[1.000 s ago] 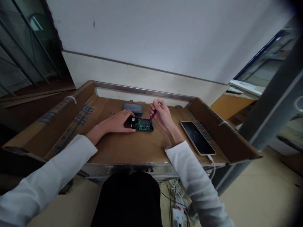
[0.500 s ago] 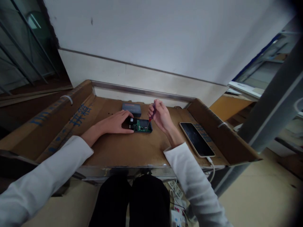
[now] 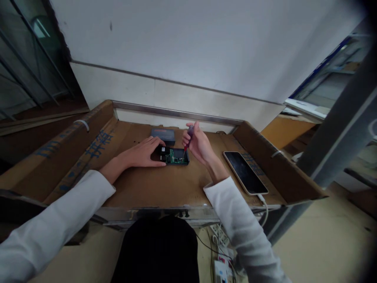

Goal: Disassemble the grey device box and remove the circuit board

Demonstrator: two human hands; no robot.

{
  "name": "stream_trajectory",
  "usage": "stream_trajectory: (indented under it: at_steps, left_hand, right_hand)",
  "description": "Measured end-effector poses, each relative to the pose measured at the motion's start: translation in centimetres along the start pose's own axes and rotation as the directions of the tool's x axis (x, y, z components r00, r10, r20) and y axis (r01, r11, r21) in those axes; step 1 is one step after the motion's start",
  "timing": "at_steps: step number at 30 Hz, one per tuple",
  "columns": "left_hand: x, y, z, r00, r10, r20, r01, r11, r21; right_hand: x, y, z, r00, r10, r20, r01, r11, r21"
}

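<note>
A green circuit board (image 3: 176, 158) lies in a small dark open case (image 3: 187, 161) on the cardboard. My left hand (image 3: 145, 152) grips the left end of that case between thumb and fingers. In my right hand (image 3: 198, 143) is a screwdriver (image 3: 190, 133) with a purple and red handle, held upright and a little tilted. Its thin tip reaches down to the right part of the board; whether it sits in a screw is too small to tell. Just behind the case is a dark grey box-like piece (image 3: 163, 136).
A phone (image 3: 246, 173) lies to the right, a white cable (image 3: 264, 204) plugged into its near end. Raised cardboard walls (image 3: 273, 169) bound the work surface left and right. A white panel (image 3: 188, 47) stands behind it. Power strips (image 3: 220, 236) and cables are below.
The fingers of my right hand have shifted on the screwdriver handle, opening slightly at the top. My left hand and the case stay put. My knees below have moved together.
</note>
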State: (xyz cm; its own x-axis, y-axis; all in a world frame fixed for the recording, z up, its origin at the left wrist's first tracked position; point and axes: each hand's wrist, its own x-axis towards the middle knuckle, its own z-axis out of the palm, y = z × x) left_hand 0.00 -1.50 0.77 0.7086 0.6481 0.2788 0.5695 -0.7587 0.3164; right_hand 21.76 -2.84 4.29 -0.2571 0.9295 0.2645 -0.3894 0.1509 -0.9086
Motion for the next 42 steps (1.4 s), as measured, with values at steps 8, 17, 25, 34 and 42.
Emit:
stream_trajectory:
  at_steps: [8,17,25,34,42]
  left_hand:
    - [0.17,0.59,-0.14,0.997,0.047,-0.053,-0.047,0.999,0.007]
    - [0.04,0.42,0.16,1.000,0.026,-0.014,-0.026,0.999,0.019]
    - [-0.04,0.14,0.46,1.000,-0.021,0.010,0.021,1.000,0.023]
    - [0.02,0.32,0.37,0.999,-0.029,0.016,0.029,0.999,0.038]
    - [0.06,0.49,0.26,0.999,-0.040,0.024,0.039,0.998,0.042]
  right_hand:
    - [-0.23,-0.13,-0.11,0.998,-0.012,0.061,0.013,1.000,-0.022]
    - [-0.07,0.26,-0.04,0.997,-0.068,0.043,0.067,0.997,0.034]
    - [0.02,-0.14,-0.47,0.997,-0.043,0.071,0.042,0.999,0.018]
    - [0.12,0.24,-0.41,0.996,-0.083,0.028,0.084,0.996,-0.023]
    - [0.13,-0.28,-0.47,0.999,-0.015,0.050,0.013,0.999,0.033]
